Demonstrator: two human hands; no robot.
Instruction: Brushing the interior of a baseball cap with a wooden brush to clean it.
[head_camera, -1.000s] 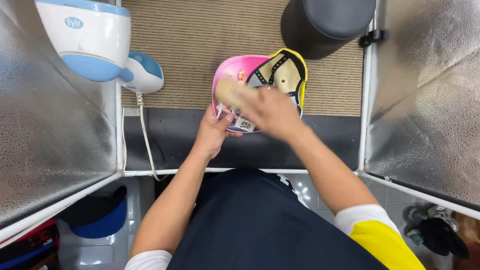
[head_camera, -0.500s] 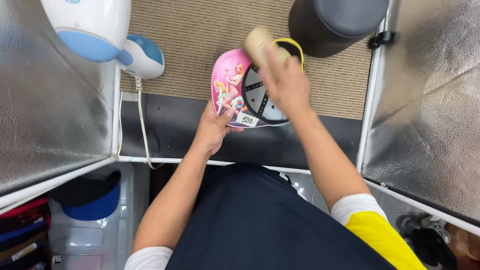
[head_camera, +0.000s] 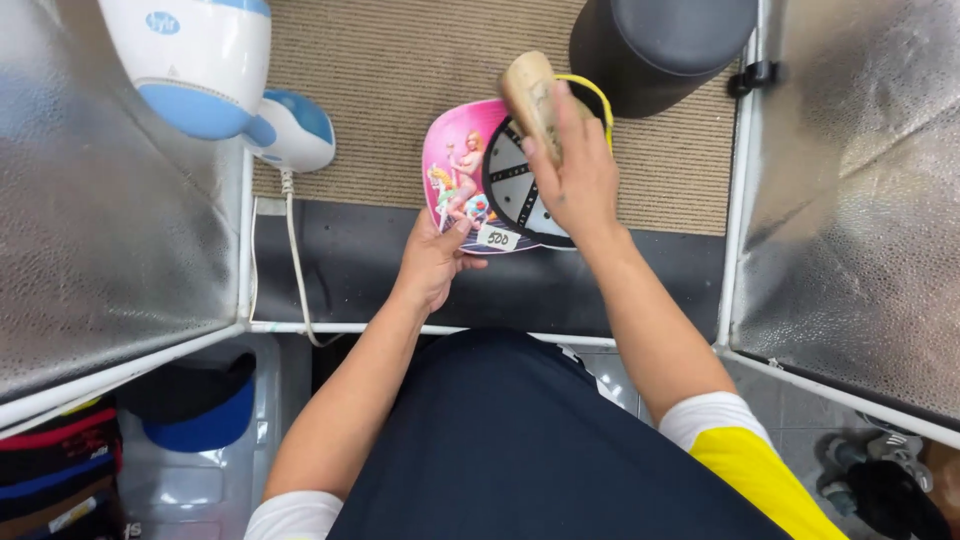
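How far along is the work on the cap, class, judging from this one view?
Done: nothing can be confirmed, since no cleaned patch shows. In hand: the left hand holds the pink cap by its brim, upturned, while the right hand presses a tan brush at its inside. Left: cannot tell how much; a paper tag remains on it.

The cap (head_camera: 470, 180) pinched by the left hand (head_camera: 432, 262) is cloth; its pink brim underside looks smooth and glossy with a printed picture, and a small paper tag sits by the thumb. The inner crown, under the right hand (head_camera: 575, 175), is matt dark fabric with pale seam tape. The block (head_camera: 530, 90) in that hand looks like worn, dull wood. Beyond the grips lies a rough woven mat (head_camera: 400, 60). The side panels (head_camera: 100, 230) are crinkled, shiny foil. The steamer (head_camera: 200, 60) is smooth glossy plastic.
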